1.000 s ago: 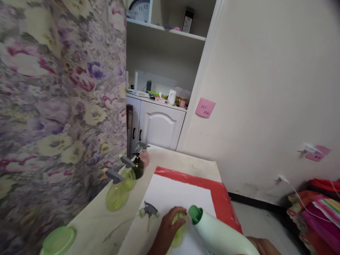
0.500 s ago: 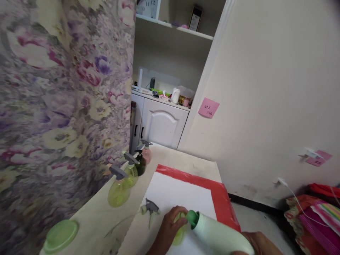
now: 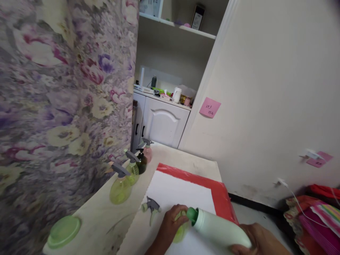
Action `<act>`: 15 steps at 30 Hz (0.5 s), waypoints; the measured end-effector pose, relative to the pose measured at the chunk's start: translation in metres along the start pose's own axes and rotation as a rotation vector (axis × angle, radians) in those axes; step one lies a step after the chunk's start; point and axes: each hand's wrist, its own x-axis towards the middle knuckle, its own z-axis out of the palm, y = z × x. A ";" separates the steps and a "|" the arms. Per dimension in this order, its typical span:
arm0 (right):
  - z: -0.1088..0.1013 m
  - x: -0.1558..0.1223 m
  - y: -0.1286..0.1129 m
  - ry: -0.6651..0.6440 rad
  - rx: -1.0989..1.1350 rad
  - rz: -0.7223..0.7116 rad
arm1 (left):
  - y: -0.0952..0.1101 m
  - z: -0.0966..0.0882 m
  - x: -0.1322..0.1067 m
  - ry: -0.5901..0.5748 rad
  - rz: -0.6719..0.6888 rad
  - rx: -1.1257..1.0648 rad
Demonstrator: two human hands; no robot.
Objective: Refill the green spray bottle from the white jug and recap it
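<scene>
My left hand [image 3: 170, 223] is wrapped round a small yellow-green spray bottle body [image 3: 180, 230] standing on a white cloth [image 3: 175, 194]. My right hand [image 3: 255, 239] grips a large pale green bottle [image 3: 220, 230], tilted so that its dark green neck [image 3: 191, 214] touches the small bottle's mouth. A grey trigger sprayer head [image 3: 151, 206] with its tube lies loose on the cloth, just left of my left hand.
Several filled spray bottles [image 3: 120, 184] stand in a row along the floral curtain [image 3: 61, 99]. A green lid [image 3: 63, 231] lies at the table's near left. A red sheet [image 3: 220, 194] lies under the cloth. White cabinet [image 3: 162, 122] behind; bright fabric [image 3: 316, 216] at right.
The large bottle's neck has come down and left onto the small bottle's mouth, and my right hand has come further into view. The camera has shifted a little.
</scene>
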 end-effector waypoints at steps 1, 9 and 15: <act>0.000 0.000 0.001 -0.001 0.001 -0.017 | 0.000 0.000 0.000 0.002 -0.002 0.000; -0.005 0.001 -0.002 0.008 -0.087 -0.025 | 0.005 0.001 -0.001 0.006 -0.013 0.007; -0.007 0.000 -0.002 0.015 -0.107 -0.084 | 0.006 0.001 -0.001 0.007 -0.023 0.018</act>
